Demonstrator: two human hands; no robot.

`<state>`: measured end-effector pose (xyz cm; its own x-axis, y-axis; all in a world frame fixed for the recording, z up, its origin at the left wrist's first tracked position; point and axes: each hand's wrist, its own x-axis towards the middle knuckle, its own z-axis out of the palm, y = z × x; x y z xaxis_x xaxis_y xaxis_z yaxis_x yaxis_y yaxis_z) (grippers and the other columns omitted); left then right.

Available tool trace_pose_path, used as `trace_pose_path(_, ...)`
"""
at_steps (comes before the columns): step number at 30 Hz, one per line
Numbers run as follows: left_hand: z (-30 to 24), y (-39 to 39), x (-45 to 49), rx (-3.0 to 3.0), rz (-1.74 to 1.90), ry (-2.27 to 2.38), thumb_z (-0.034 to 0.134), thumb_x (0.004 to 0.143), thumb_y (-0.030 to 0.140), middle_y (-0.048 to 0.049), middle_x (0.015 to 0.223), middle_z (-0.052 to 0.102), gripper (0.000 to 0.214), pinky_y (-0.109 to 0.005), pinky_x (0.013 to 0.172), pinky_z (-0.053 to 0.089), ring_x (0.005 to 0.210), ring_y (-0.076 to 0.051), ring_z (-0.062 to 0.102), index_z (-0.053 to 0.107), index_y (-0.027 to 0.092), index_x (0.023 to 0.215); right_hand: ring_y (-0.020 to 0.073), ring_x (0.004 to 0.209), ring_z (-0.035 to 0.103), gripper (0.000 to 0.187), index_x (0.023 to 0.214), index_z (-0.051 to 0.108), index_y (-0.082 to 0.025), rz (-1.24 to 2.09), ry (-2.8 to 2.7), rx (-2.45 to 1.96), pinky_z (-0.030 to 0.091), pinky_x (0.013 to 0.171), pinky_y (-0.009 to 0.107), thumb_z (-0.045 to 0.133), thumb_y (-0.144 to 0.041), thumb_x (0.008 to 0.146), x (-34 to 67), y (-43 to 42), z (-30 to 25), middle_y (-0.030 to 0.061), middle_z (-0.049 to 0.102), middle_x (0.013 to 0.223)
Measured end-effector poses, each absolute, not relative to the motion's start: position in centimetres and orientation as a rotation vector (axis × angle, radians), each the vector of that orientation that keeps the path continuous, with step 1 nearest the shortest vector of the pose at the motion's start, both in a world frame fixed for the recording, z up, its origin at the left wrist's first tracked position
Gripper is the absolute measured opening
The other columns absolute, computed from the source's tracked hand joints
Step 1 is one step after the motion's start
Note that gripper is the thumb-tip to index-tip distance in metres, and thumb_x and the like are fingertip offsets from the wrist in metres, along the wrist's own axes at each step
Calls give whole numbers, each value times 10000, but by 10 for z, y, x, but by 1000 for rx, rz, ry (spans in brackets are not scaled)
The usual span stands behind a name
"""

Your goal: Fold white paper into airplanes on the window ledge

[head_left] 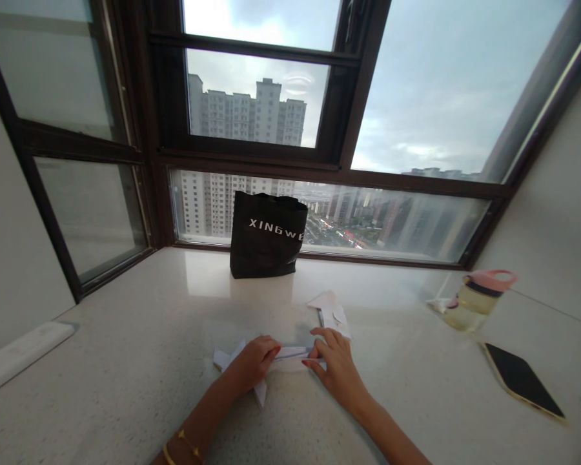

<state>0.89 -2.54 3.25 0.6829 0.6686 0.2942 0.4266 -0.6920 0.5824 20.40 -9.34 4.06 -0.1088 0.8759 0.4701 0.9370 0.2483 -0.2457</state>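
A folded white paper model, shaped like a plane, lies on the pale stone counter in front of me. My left hand is curled over its left part, fingers pinched on the paper. My right hand presses its fingertips on the right end of the same paper. Wing-like flaps stick out at the left and below my left hand. A second folded white paper piece lies just beyond my right hand, untouched.
A black paper bag with white letters stands by the window. At the right lie a clear bottle with a pink cap on its side and a dark phone. A white strip rests at the left edge.
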Motion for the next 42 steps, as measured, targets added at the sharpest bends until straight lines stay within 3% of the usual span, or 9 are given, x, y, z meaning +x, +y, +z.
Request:
trace_pose_path(4,35,-27,9,2478,655,809,289,870,268,-52,872,587,297,-259,781,385,852,-150,508,567,165,893,233,1062,439,131,665,482,-202,-82,-1997,-1538,309,876,396,512,-272,772,207,-90,25,76,560,1039)
trace_pose_path(8,33,-28,10,2593,590,790,361,854,310,-55,891,586,249,-274,771,391,848,-159,509,541,166,947,195,856,546,128,722,474,-200,67,-1955,-1606,384,746,318,419,-267,817,202,-92,16,76,610,890)
trace_pose_path(14,26,-26,15,2693,610,795,300,877,204,-47,874,581,253,-264,774,394,833,-143,516,542,164,938,168,746,562,255,1082,461,-209,-195,-2065,-1649,334,731,308,403,-251,837,195,-93,30,38,630,805)
trace_pose_path(19,20,-26,20,2760,617,817,337,871,212,-38,850,591,230,-257,760,393,819,-141,514,558,163,914,175,748,537,184,780,571,-216,-396,-2217,-1779,269,720,319,407,-254,854,194,-93,35,29,628,740)
trace_pose_path(24,20,-24,18,2849,610,818,367,862,221,-35,892,603,219,-280,775,370,835,-151,498,562,187,954,178,753,548,184,811,559,-211,-331,-2270,-1850,271,690,308,388,-249,866,192,-91,30,28,640,765)
trace_pose_path(27,23,-22,14,2856,626,822,356,867,261,-32,917,597,241,-291,776,360,842,-153,491,541,217,1015,175,748,563,218,817,561,-202,-206,-2300,-1879,294,665,290,357,-255,874,192,-89,29,39,642,771)
trace_pose_path(32,21,-24,17,2815,542,863,337,873,268,-34,806,587,251,-273,738,375,799,-151,498,565,169,838,188,790,573,199,810,587,-197,178,-2170,-1848,346,665,263,445,-336,812,205,-89,32,39,649,798)
trace_pose_path(35,20,-28,22,2706,547,861,292,886,251,-25,789,586,290,-248,726,389,782,-135,506,555,160,804,165,652,574,254,687,589,-176,513,-1940,-1775,369,572,233,492,-401,754,219,-91,32,22,636,685)
trace_pose_path(42,26,-29,18,2583,777,852,335,862,294,-61,958,601,296,-302,806,396,911,-164,506,524,168,1052,117,433,503,242,559,556,-164,736,-1551,-1897,346,442,209,577,-390,643,275,-86,26,-24,528,443)
